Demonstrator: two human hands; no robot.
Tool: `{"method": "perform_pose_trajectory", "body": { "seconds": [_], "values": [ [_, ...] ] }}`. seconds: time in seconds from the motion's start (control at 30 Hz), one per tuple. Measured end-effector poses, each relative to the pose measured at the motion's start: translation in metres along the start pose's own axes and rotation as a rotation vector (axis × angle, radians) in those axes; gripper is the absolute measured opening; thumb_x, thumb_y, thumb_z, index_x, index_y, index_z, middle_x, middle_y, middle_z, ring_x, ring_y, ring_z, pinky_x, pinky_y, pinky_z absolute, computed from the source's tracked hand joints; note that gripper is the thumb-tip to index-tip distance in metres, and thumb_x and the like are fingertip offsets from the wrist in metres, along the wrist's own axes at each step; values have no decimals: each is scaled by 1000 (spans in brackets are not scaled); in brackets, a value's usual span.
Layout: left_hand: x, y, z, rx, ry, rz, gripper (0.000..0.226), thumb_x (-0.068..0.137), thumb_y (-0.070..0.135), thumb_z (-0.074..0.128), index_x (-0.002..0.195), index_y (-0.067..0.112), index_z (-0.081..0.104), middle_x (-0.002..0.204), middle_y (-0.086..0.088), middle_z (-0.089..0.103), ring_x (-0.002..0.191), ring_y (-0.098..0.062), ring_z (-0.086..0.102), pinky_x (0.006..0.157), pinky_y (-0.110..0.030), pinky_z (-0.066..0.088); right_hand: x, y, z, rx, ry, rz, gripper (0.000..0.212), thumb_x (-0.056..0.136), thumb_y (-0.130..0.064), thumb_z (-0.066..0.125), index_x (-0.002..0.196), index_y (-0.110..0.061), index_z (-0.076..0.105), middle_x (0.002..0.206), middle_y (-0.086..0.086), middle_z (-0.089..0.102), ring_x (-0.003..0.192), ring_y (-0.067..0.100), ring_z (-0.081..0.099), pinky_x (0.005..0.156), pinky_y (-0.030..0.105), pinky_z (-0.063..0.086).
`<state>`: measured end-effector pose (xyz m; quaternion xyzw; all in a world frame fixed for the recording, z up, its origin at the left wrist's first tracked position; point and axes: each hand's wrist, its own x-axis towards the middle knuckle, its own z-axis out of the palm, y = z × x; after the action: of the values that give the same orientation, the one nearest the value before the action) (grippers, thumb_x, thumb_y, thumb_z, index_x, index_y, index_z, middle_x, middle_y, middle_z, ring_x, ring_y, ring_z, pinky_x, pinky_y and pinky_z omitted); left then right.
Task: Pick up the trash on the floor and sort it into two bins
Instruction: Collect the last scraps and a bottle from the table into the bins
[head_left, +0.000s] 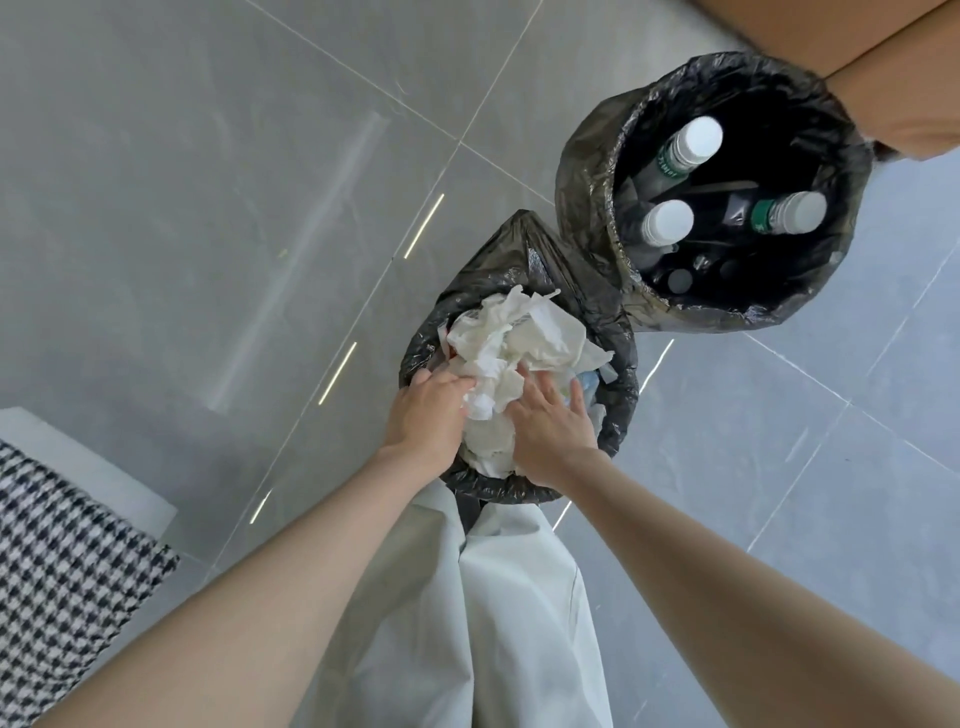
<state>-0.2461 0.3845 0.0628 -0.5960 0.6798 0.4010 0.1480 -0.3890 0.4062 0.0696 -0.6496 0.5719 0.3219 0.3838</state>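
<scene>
Pale trousers nearest. Left hand on crumpled white paper in near bin, fingertips buried, grip can't tell. Right hand has fingers spread, pressing flat on paper. Far bin, just beside, holds white-capped bottles. Grey tile floor.
</scene>
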Motion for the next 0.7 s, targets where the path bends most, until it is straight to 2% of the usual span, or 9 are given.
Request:
{"method": "perform_pose_trajectory", "body": {
  "seconds": [0.07, 0.17, 0.3, 0.47, 0.6, 0.7],
  "values": [
    [-11, 6, -12, -27, -24, -16, 47, 95, 9, 45, 137, 29, 46, 139, 5, 48, 118, -23, 43, 101, -35, 38, -13, 2, -12, 60, 20, 25, 53, 91, -7, 35, 143, -16, 35, 160, 3, -2, 147, 28, -10, 117, 55, -6],
    [-32, 18, -39, -71, -100, -49, 46, 97, 11, 41, 140, 26, 42, 146, 5, 40, 126, -23, 41, 104, -36, 36, -48, 5, -32, 202, -10, 93, 60, 89, -8, 39, 147, -19, 30, 159, 2, 8, 147, 27, -5, 118, 53, -3],
    [-67, 45, -88, -109, -190, -65, 47, 99, 17, 39, 146, 18, 31, 154, 4, 26, 136, -20, 34, 111, -39, 31, -103, 7, -63, 314, -6, 167, 59, 89, -11, 39, 146, -23, 31, 156, 3, 23, 144, 26, 14, 117, 47, 9],
    [-123, 87, -153, -249, -114, -81, 46, 97, 16, 39, 143, 22, 38, 146, -3, 41, 126, -27, 47, 101, -39, 42, -184, -1, -111, 512, 35, 197, 57, 88, -10, 38, 142, -24, 38, 148, 6, 37, 134, 28, 32, 110, 43, 29],
    [-178, 124, -201, -350, -48, -77, 44, 97, 18, 43, 141, 17, 41, 142, -8, 46, 130, -26, 44, 106, -35, 36, -252, -4, -145, 652, 93, 168, 56, 85, -8, 37, 139, -21, 43, 141, 10, 46, 129, 29, 40, 103, 42, 40],
    [-226, 149, -229, -401, -15, -70, 43, 97, 20, 44, 140, 17, 42, 142, -7, 46, 129, -24, 45, 107, -33, 36, -306, -3, -167, 729, 174, 139, 50, 89, -7, 39, 137, -18, 46, 138, 8, 50, 124, 27, 48, 97, 34, 43]
  ]
}}
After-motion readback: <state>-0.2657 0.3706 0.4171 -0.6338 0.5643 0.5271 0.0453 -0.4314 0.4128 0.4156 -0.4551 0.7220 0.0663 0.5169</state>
